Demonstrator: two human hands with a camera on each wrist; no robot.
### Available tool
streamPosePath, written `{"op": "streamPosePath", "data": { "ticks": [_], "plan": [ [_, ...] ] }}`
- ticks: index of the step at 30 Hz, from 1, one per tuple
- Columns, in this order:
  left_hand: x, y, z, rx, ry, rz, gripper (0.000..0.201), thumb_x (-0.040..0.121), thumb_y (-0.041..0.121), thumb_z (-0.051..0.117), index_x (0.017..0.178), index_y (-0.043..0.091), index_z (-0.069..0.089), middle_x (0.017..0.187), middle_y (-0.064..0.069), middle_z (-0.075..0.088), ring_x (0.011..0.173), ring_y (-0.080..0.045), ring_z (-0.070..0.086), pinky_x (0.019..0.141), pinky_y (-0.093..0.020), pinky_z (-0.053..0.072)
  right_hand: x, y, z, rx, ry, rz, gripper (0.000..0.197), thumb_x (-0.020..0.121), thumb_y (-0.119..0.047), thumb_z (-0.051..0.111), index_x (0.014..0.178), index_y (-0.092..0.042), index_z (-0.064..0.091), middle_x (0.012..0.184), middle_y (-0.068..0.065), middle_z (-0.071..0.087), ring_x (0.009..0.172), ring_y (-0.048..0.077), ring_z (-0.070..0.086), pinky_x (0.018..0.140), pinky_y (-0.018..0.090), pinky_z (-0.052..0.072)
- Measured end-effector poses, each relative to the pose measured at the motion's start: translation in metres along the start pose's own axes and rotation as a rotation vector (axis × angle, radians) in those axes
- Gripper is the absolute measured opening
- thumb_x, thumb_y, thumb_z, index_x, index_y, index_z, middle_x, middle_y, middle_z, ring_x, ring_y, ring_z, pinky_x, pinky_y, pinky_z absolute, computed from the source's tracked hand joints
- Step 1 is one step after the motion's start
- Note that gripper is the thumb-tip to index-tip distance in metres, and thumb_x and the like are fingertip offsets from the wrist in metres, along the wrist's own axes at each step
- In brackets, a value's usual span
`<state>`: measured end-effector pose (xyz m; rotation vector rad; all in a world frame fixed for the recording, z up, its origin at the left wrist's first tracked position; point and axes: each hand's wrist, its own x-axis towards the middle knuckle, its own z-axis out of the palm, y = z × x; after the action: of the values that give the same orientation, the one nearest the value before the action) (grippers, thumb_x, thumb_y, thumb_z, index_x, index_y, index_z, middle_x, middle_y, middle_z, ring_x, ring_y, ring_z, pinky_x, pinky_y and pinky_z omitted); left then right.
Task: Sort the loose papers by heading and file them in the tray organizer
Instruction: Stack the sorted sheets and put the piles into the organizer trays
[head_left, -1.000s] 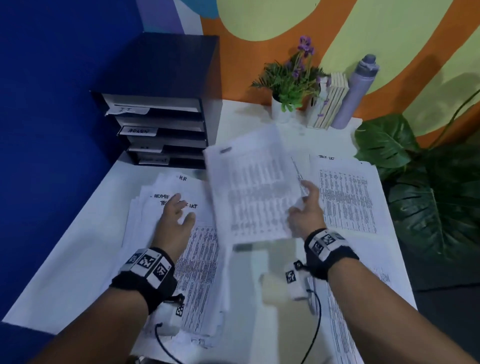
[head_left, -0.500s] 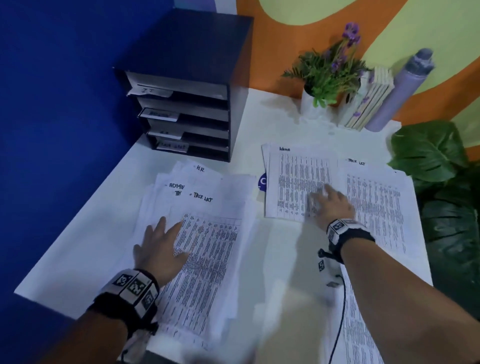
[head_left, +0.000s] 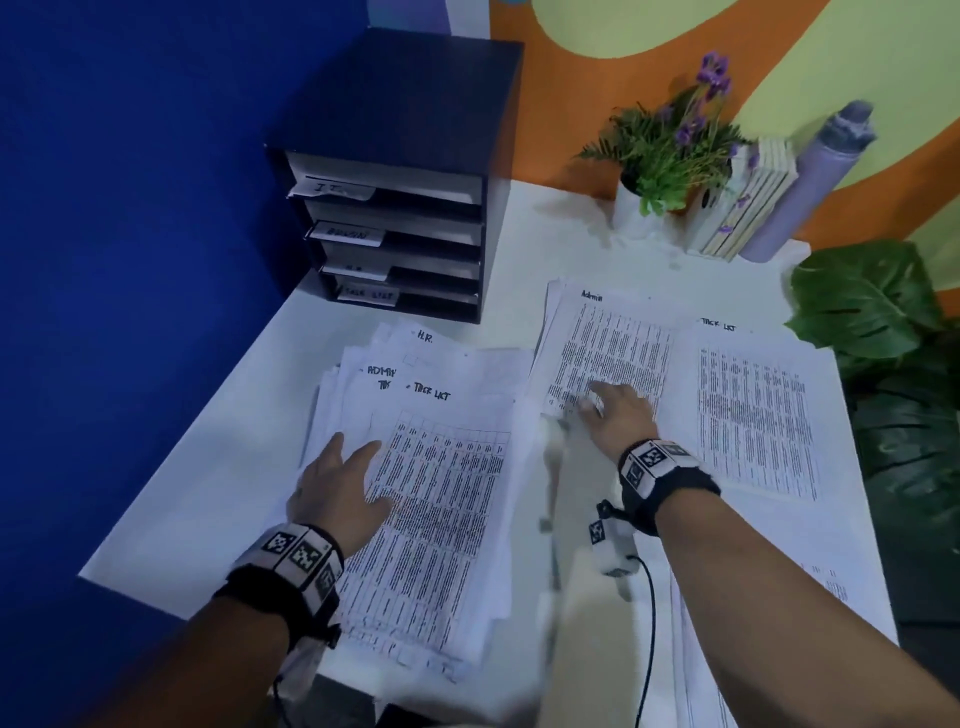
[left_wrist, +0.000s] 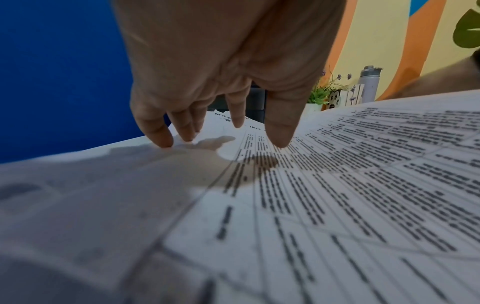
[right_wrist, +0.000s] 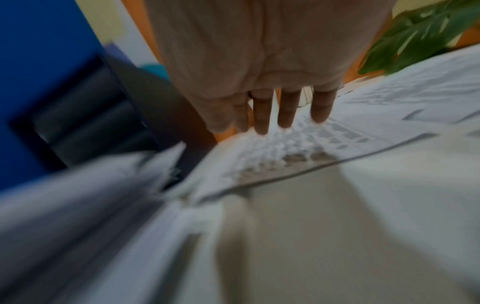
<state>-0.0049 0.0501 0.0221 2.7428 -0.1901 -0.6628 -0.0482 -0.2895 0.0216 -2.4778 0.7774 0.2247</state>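
A messy stack of loose papers (head_left: 441, 493) lies at the table's left, its top sheet headed "Task List", with "Admin" and "H.R." headings peeking out behind. My left hand (head_left: 337, 483) rests flat on its left part, fingers straight (left_wrist: 279, 131). A sheet headed "Admin" (head_left: 608, 343) lies in the middle, and my right hand (head_left: 618, 410) lies open on its lower part, fingers extended (right_wrist: 285, 111). To its right is a "Task List" pile (head_left: 753, 415). The dark tray organizer (head_left: 400, 228) stands at the back left with labelled slots.
A potted plant (head_left: 670, 150), a few books (head_left: 748, 208) and a grey bottle (head_left: 810, 176) stand at the back right. Large green leaves (head_left: 878, 312) overhang the right table edge. More papers (head_left: 753, 649) lie under my right forearm. A blue wall runs along the left.
My right hand carried the "Admin" sheet from the air down onto the middle of the table and now lies flat on it. The left hand slid lower on the stack.
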Motion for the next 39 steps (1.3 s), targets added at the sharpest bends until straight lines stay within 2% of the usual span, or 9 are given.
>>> {"op": "streamPosePath", "data": {
  "ticks": [3,7,14,19,23,28,32,35,39],
  "plan": [
    [0.003,-0.003,-0.007,-0.044,-0.007,0.003,0.071,0.089,0.041,0.066,0.151,0.033,0.032,0.162,-0.001,0.014,0.146,-0.027,0.021,0.115,-0.046,0.031,-0.042,-0.031,0.008,0.407,-0.093,0.057,0.049,0.095,-0.049,0.05,0.131,-0.016,0.054,0.124,0.003,0.061,0.108,0.023,0.06,0.098,0.036,0.047],
    [0.006,-0.008,-0.013,-0.109,-0.053,0.073,0.069,0.091,0.035,0.064,0.151,0.024,0.033,0.157,-0.006,0.027,0.142,-0.026,0.031,0.116,-0.04,0.029,-0.095,-0.058,0.034,0.41,-0.357,0.137,0.056,0.088,-0.055,0.058,0.123,-0.012,0.05,0.111,0.003,0.062,0.098,0.025,0.065,0.084,0.038,0.055],
    [0.017,-0.017,-0.023,-0.408,-0.139,-0.042,0.062,0.093,0.025,0.062,0.148,0.013,0.036,0.141,-0.011,0.051,0.125,-0.029,0.053,0.103,-0.043,0.046,-0.119,-0.064,0.061,0.449,-0.021,0.157,0.024,0.089,-0.017,0.061,0.112,-0.014,0.056,0.085,0.002,0.061,0.072,0.016,0.057,0.059,0.022,0.047],
    [0.026,-0.024,-0.019,-0.565,-0.211,-0.082,0.051,0.089,0.033,0.062,0.137,0.018,0.049,0.117,-0.009,0.063,0.105,-0.029,0.061,0.095,-0.039,0.05,-0.126,-0.058,0.054,0.74,0.062,0.247,0.021,0.091,-0.012,0.062,0.109,-0.021,0.055,0.097,0.007,0.067,0.087,0.022,0.065,0.077,0.034,0.055],
    [0.025,-0.023,-0.021,-0.629,-0.104,-0.014,0.01,0.092,0.025,0.062,0.095,0.029,0.054,0.098,-0.004,0.058,0.089,-0.023,0.058,0.09,-0.04,0.05,-0.129,-0.053,0.065,0.842,0.08,0.334,0.018,0.091,-0.007,0.064,0.108,-0.008,0.059,0.093,0.012,0.065,0.081,0.023,0.061,0.076,0.033,0.053],
    [0.022,-0.019,-0.027,-0.589,-0.081,0.068,0.032,0.093,0.022,0.063,0.123,0.015,0.053,0.107,-0.002,0.062,0.105,-0.024,0.06,0.096,-0.037,0.048,-0.13,-0.052,0.08,0.781,0.037,0.326,0.008,0.09,-0.008,0.064,0.087,-0.011,0.056,0.076,0.007,0.055,0.077,0.023,0.055,0.07,0.032,0.046],
    [0.022,-0.018,-0.025,-0.556,-0.109,0.045,0.05,0.094,0.02,0.061,0.139,0.011,0.04,0.121,-0.003,0.052,0.116,-0.022,0.052,0.097,-0.032,0.041,-0.132,-0.058,0.075,0.581,0.033,0.225,0.031,0.09,-0.018,0.063,0.118,-0.015,0.05,0.101,0.005,0.061,0.094,0.024,0.059,0.086,0.038,0.052],
    [0.024,-0.019,-0.025,-0.537,-0.086,0.069,0.043,0.093,0.007,0.059,0.135,0.012,0.046,0.125,-0.006,0.059,0.109,-0.024,0.057,0.094,-0.032,0.044,-0.134,-0.065,0.064,0.554,0.011,0.195,0.03,0.092,-0.025,0.063,0.116,-0.013,0.051,0.106,0.007,0.064,0.096,0.024,0.061,0.091,0.041,0.052],
    [0.027,-0.025,-0.03,-0.565,-0.045,0.114,0.036,0.087,0.004,0.065,0.12,0.015,0.056,0.11,-0.002,0.067,0.101,-0.025,0.064,0.09,-0.033,0.049,-0.131,-0.065,0.042,0.682,0.08,0.218,0.013,0.097,-0.021,0.058,0.102,-0.01,0.054,0.098,-0.002,0.062,0.088,0.016,0.057,0.079,0.023,0.045]
  ]
}}
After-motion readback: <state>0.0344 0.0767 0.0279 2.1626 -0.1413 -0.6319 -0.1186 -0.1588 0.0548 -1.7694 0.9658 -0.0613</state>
